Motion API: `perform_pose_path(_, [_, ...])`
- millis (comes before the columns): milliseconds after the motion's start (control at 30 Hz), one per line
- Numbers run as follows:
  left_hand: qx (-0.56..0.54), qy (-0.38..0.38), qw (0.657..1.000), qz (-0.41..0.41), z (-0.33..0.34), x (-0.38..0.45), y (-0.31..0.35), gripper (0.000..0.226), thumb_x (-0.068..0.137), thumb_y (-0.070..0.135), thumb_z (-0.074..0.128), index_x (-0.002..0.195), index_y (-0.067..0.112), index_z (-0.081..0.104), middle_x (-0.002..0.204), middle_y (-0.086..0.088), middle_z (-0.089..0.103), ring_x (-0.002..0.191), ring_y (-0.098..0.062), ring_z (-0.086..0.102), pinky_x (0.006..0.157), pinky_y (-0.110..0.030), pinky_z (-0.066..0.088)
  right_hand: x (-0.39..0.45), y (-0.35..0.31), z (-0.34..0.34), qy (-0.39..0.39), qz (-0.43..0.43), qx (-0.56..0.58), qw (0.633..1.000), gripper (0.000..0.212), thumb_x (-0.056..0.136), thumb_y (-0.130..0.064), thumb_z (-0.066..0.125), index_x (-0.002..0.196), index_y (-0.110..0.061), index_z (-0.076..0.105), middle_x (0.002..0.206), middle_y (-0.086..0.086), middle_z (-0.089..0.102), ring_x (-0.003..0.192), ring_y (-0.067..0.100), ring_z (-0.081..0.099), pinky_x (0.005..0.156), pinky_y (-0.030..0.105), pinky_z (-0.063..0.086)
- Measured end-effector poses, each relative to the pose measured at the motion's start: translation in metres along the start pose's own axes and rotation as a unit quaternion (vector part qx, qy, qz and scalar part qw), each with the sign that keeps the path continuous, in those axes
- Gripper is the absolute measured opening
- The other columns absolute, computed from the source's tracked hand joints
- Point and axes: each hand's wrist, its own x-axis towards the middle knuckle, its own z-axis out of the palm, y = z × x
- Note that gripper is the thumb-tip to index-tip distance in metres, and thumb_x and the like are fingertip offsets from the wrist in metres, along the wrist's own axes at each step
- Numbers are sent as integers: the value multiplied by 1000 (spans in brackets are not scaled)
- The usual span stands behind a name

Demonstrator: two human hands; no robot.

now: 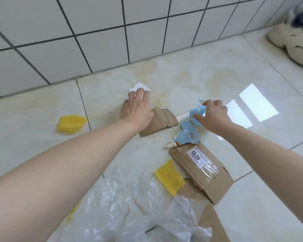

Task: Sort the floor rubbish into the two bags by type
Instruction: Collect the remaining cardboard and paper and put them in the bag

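Reaching out over the tiled floor, both hands are on scraps at once: the left hand (136, 109) lies over a white paper scrap (140, 86) near the wall, fingers down on it, though I cannot tell whether they have closed round it, while the right hand (212, 113) pinches a crumpled blue wrapper piece (197, 111) between thumb and fingertips. Just beside the left wrist lies a torn cardboard piece (162, 120); nearer the person, a second blue wrapper scrap (188, 135) with a barcode touches a larger labelled cardboard sheet (202, 169). Two yellow ridged pieces sit apart, one yellow piece (71, 124) well to the left, the other yellow piece (170, 178) beside the big cardboard. A clear plastic bag (129, 206) lies crumpled at the bottom of the view; a second bag I cannot make out. Judging by how much is on the floor, sorting looks barely begun, with nearly every item left to bag. A pale shoe (294, 42) stands at the far right
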Motion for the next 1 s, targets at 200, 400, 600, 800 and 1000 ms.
perform_pose_path(200, [-16,-89,991,-96,17,34,-20,59,96,44,36,150,28,16,160,-1,2,145,-33,4,113,-45,20,22,11,9,-21,43,26,999,73,84,-45,65,129,3,34,132,24,38,123,42,35,104,43,28])
perform_pose_path(400, [10,-43,995,-92,40,23,-24,49,96,48,38,137,21,40,151,-7,26,140,-34,18,108,-44,26,26,20,11,-51,25,-5,998,86,77,-41,74,139,-4,27,135,21,34,124,40,34,101,42,33])
perform_pose_path(600, [39,13,996,-82,29,14,-29,33,96,31,47,116,6,54,124,-17,48,114,-38,45,89,-41,39,16,21,11,-65,73,26,995,87,72,-37,79,137,-4,31,132,19,35,123,38,35,98,42,37])
perform_pose_path(800, [-134,48,979,-146,18,1,-43,14,74,0,58,66,-1,69,78,-15,66,78,-32,57,71,-30,42,2,24,14,-76,23,64,995,48,78,-16,73,117,-6,47,104,12,50,99,31,49,73,32,40])
perform_pose_path(1000, [-367,118,886,-257,-7,-12,-46,24,72,32,81,69,10,71,75,0,67,78,-14,61,76,-23,45,6,24,4,-61,44,98,992,21,82,-7,58,104,-4,58,92,10,50,84,28,49,60,28,36])
